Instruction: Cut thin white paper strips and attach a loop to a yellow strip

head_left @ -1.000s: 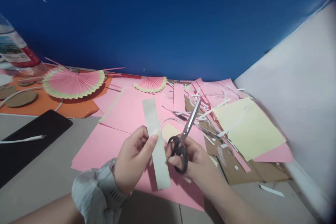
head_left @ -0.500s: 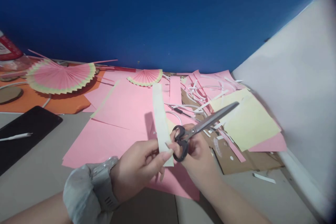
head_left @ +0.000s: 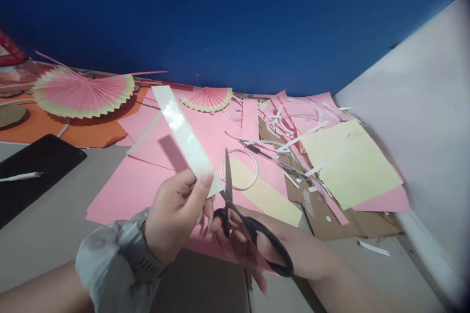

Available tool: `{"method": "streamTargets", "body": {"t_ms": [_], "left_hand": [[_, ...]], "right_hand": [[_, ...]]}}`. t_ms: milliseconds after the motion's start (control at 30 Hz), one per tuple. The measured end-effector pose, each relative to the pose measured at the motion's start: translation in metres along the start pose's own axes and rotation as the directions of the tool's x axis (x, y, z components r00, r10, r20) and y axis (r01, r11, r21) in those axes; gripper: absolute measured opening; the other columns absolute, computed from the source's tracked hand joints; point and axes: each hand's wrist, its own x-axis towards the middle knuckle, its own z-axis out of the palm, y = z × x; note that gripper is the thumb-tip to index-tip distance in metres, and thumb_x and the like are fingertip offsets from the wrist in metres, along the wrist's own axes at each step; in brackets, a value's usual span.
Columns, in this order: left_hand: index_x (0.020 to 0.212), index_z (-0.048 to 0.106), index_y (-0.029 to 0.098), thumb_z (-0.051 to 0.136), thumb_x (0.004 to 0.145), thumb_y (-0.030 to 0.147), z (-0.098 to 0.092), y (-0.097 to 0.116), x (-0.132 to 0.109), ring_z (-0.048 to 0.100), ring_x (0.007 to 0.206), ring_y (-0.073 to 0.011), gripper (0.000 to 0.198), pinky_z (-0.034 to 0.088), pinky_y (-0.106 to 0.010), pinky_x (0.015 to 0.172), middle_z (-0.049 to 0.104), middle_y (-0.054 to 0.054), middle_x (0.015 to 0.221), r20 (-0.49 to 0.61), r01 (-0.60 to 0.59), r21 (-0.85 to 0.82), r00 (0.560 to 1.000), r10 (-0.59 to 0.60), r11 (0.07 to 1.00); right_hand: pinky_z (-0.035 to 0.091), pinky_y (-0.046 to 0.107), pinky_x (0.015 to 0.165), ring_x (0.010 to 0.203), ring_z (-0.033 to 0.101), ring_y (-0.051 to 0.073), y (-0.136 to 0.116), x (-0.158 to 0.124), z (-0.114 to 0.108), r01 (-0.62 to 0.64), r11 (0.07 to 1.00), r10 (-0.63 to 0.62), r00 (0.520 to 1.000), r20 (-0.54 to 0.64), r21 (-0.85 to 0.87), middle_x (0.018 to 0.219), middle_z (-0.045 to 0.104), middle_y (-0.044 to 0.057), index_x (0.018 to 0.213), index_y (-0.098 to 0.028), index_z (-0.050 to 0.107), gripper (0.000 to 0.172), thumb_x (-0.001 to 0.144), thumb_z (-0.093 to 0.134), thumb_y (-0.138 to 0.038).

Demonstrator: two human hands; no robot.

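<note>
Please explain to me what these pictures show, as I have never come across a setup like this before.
There is no machine here: you are seeing a person's own two bare hands. Every picture comes from one camera worn on the head, looking forward and down.

The left hand pinches a pale paper strip near its lower end. The right hand holds dark-handled scissors, their blades apart and close to that end; whether they touch it is hard to tell.

On the surface lie pink sheets, with two pleated paper fans farther back. To the right are a pale yellow sheet, brown cardboard and thin paper scraps; to the left is a flat black object.
</note>
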Motion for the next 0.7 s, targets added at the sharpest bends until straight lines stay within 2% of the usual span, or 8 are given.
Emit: {"method": "streamTargets", "body": {"t_ms": [67,133,267,400,567,700], "left_hand": [[0.056,0.043,0.017,0.041,0.090,0.035,0.0001,0.0015,-0.0007,0.047,0.033,-0.0047,0.038,0.033,-0.014,0.035,0.048,0.006,0.038,-0.018,0.001,-0.007,1.000,-0.002,1.000],[0.056,0.043,0.018,0.042,0.090,0.035,-0.0001,0.0012,-0.0012,0.047,0.032,-0.0051,0.038,0.033,-0.014,0.035,0.046,0.006,0.038,-0.029,0.007,-0.014,1.000,-0.007,1.000],[0.057,0.045,0.018,0.043,0.088,0.036,-0.0012,-0.0012,-0.0008,0.046,0.031,-0.0060,0.037,0.034,-0.016,0.034,0.048,0.005,0.038,0.005,0.011,-0.026,1.000,-0.011,1.000],[0.056,0.046,0.018,0.045,0.087,0.038,-0.0024,-0.0019,-0.0016,0.047,0.032,-0.0071,0.036,0.036,-0.017,0.035,0.050,0.004,0.038,0.039,0.009,-0.049,0.999,-0.007,0.999],[0.055,0.047,0.019,0.048,0.086,0.038,-0.0029,-0.0025,-0.0034,0.046,0.032,-0.0069,0.036,0.035,-0.017,0.036,0.051,0.004,0.037,0.034,-0.005,-0.100,0.999,0.009,0.995],[0.056,0.048,0.018,0.046,0.086,0.043,-0.0010,-0.0026,-0.0023,0.045,0.031,-0.0069,0.039,0.033,-0.017,0.032,0.051,0.003,0.038,0.057,0.024,-0.186,0.998,-0.014,0.982]], "right_hand": [[0.042,0.019,0.044,0.054,0.046,0.008,-0.0018,-0.0005,-0.0002,-0.023,1.000,0.024,0.999,0.042,-0.014,0.081,0.044,0.001,0.111,-0.021,0.047,0.065,0.074,0.040,-0.074],[0.043,0.019,0.046,0.056,0.044,0.008,-0.0040,-0.0011,0.0014,-0.032,0.999,0.033,0.999,0.032,-0.035,0.080,0.042,0.000,0.109,-0.020,0.047,0.066,0.071,0.042,-0.074],[0.039,0.018,0.044,0.056,0.038,0.009,-0.0066,-0.0024,0.0069,-0.018,0.999,0.015,0.998,-0.055,-0.041,0.074,0.037,-0.001,0.101,-0.020,0.049,0.055,0.075,0.047,-0.068],[0.037,0.019,0.045,0.056,0.033,0.009,-0.0069,-0.0021,0.0096,0.028,0.999,-0.030,0.997,-0.074,-0.028,0.071,0.038,-0.001,0.095,-0.019,0.052,0.044,0.076,0.053,-0.058],[0.036,0.021,0.051,0.058,0.035,0.010,-0.0068,-0.0006,0.0090,0.062,0.997,-0.065,0.994,-0.090,-0.043,0.071,0.040,-0.001,0.088,-0.019,0.051,0.031,0.078,0.056,-0.047],[0.036,0.020,0.051,0.057,0.035,0.009,-0.0099,-0.0011,0.0065,0.045,0.998,-0.050,0.995,-0.087,-0.051,0.073,0.042,-0.001,0.088,-0.019,0.052,0.032,0.077,0.058,-0.048]]}}
